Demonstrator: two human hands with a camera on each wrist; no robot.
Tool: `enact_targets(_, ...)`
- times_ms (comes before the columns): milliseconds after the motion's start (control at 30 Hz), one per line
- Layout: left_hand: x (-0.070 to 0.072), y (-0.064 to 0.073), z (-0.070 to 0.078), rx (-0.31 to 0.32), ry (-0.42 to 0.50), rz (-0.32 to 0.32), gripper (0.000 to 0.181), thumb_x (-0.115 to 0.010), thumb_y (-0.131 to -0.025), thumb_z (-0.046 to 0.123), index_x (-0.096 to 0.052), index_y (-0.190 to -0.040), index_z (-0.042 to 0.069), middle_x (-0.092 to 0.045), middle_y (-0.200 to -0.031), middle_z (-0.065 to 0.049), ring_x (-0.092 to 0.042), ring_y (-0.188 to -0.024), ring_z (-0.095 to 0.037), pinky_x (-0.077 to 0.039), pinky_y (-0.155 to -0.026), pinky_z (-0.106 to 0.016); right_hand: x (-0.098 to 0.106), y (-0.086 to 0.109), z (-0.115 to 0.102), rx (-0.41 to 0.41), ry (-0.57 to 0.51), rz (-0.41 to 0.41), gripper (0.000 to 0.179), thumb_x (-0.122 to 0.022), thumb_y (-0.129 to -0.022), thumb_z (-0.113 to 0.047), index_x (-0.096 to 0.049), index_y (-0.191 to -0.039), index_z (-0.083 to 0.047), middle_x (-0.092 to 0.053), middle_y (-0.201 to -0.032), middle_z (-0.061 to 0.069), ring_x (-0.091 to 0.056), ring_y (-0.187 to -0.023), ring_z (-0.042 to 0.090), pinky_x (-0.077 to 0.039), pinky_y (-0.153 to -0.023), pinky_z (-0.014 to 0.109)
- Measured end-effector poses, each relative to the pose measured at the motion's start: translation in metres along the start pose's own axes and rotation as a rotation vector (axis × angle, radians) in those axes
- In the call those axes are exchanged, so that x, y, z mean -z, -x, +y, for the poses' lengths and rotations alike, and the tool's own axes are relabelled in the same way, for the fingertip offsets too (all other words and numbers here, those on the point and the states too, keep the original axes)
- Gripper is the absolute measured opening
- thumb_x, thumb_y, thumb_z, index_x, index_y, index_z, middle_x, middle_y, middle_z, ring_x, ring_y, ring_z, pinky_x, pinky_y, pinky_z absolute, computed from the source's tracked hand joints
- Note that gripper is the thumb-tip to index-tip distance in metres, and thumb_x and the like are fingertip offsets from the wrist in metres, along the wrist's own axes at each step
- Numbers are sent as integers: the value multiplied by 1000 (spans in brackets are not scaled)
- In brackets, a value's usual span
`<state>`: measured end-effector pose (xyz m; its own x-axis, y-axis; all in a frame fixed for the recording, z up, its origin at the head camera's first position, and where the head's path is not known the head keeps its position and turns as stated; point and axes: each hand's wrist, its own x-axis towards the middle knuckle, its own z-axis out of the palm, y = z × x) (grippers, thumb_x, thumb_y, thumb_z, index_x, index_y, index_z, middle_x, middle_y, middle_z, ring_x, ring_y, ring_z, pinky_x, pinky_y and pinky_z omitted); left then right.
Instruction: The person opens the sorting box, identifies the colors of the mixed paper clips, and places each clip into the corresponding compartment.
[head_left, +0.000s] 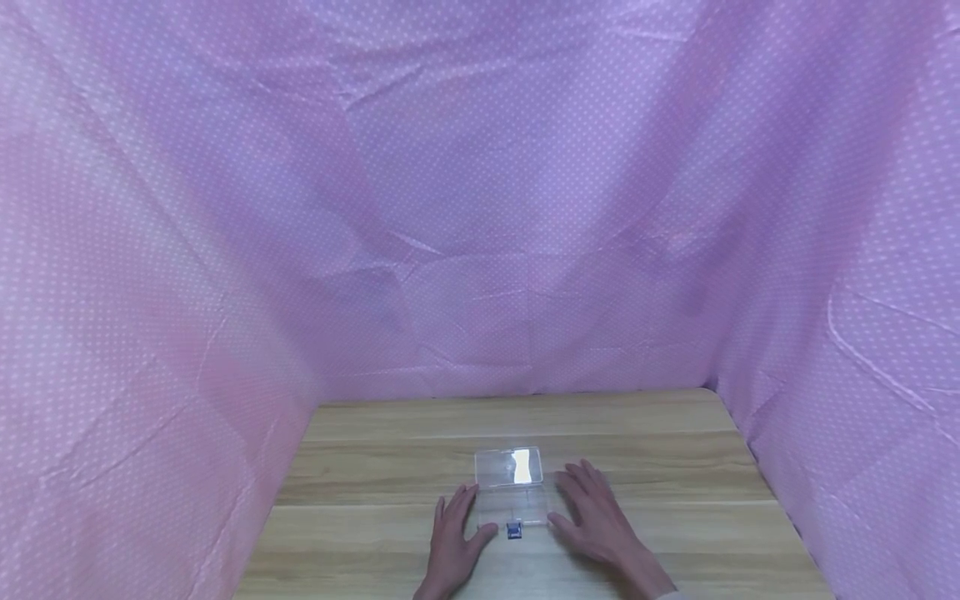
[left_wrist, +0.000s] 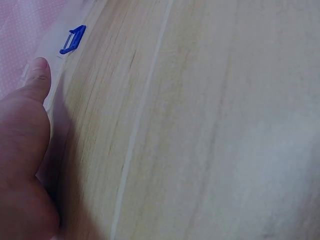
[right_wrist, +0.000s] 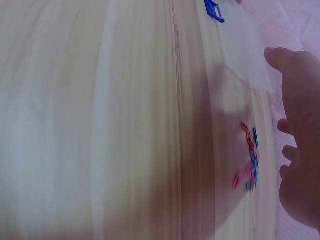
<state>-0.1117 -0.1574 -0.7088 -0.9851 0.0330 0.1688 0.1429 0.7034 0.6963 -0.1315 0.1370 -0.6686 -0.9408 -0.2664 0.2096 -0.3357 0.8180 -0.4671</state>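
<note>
A clear plastic box stands on the wooden table with its transparent lid swung back, away from the person. A blue latch sits at the middle of its front edge. My left hand lies along the box's left side, fingers extended and thumb by the front left corner. To the right of the box, my right hand has its fingers stretched forward, and its thumb is close to the front right corner. Several twisted coloured threads lie on the table beside the right hand in the right wrist view.
The wood-grain table is enclosed at the back and both sides by pink-purple dotted cloth. Light glares off the right part of the lid.
</note>
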Motion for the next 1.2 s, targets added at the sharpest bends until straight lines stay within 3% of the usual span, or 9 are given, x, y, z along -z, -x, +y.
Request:
enact_targets(200,1,0,-1,23,6,-24,75,-77,-88,51,-51,-152,21,-53,-158,-7,-41,-153,-33,-10,-133,-56,9,10,12,28,1,62,69,-77,-89,-47,-58,-146,-13,-53,-156,16,-39,-152,42,-30,-126,68)
enact_targets(433,0,-2,-2,7,8,-5,75,-79,-87,49,-52,-151,20,-54,-157,-8,-42,-152,-34,-11,-131,-57,14,25,31,25,-11,128,70,-80,-88,-41,-57,-146,-11,-54,-154,16,-42,-148,43,-35,-118,70)
enact_targets(800,0,-2,1,-18,-8,19,74,-80,-87,46,-53,-150,16,-56,-154,-12,-45,-150,-35,-13,-128,-60,16,33,59,22,-21,215,60,-85,-83,-29,-65,-134,-5,-64,-139,18,-54,-135,40,-38,-114,67)
enact_targets(933,-1,-2,0,-26,-8,33,75,-80,-87,46,-54,-150,16,-56,-154,-13,-46,-149,-36,-14,-127,-59,17,36,62,-12,-24,220,56,-86,-83,-26,-67,-131,-4,-67,-133,17,-57,-130,38,-40,-113,63)
enact_targets(1200,0,-1,-2,12,-5,-17,75,-76,-88,51,-51,-151,19,-54,-157,-6,-42,-152,-32,-8,-132,-52,16,35,64,-131,-50,189,39,-81,-90,-24,-71,-123,-8,-69,-127,12,-58,-126,34,-45,-108,62)
